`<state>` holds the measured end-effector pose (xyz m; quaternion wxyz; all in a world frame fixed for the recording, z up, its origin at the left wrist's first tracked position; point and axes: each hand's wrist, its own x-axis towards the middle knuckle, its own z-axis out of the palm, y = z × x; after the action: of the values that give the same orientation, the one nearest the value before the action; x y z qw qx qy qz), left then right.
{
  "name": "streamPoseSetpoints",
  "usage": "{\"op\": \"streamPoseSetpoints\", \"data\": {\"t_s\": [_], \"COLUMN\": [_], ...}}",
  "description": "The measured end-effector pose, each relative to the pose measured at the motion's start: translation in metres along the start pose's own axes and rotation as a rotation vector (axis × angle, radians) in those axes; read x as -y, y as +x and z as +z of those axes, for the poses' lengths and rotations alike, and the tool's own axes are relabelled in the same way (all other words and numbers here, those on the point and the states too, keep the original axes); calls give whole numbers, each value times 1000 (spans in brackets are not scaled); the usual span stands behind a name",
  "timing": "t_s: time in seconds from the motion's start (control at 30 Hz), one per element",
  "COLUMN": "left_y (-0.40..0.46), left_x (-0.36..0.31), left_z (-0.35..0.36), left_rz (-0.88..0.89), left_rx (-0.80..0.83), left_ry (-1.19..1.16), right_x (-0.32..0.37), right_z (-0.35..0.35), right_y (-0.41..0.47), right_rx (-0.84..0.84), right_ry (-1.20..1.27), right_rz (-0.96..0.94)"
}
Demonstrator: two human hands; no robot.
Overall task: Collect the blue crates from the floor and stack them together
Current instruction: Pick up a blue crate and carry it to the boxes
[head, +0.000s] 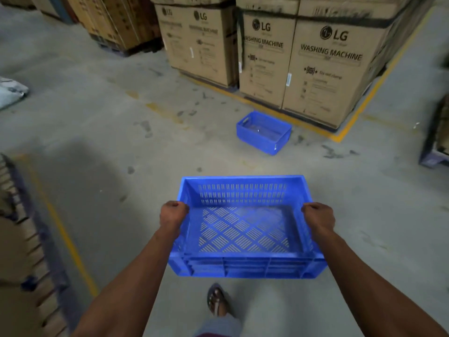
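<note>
I carry an empty blue perforated crate point(245, 229) in front of me, above the concrete floor. My left hand point(173, 214) grips its left rim and my right hand point(318, 216) grips its right rim, fingers curled over the edges. A second blue crate point(263, 132) sits on the floor further ahead, slightly right, close to the cardboard boxes. It stands upright, turned at an angle, and looks empty.
Tall cardboard washing-machine boxes point(315, 62) stand on pallets behind the far crate, inside yellow floor lines point(337, 137). More stacked boxes point(116, 20) are at back left. A pallet stack point(29, 239) runs along my left, another pallet point(435, 152) at right. My sandalled foot point(217, 300) is below the held crate.
</note>
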<state>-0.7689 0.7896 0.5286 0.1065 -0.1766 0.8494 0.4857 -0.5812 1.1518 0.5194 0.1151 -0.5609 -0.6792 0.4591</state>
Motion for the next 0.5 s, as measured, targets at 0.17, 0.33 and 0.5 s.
{"op": "streamPoseSetpoints", "data": {"t_s": [0.17,0.33,0.5], "left_y": [111,241,338], "left_x": [-80,-151,-231], "left_z": [13,63,133], "left_rz": [58,61,121], "left_rx": [111,205,276], "left_ry": [110,174,203], "right_x": [84,145,191], "right_z": [50,101,158], "right_y": [39,101,192], "right_rx": [-74,-117,-167], "right_ry": [37,66,101], "right_rz": [6,39,111]}}
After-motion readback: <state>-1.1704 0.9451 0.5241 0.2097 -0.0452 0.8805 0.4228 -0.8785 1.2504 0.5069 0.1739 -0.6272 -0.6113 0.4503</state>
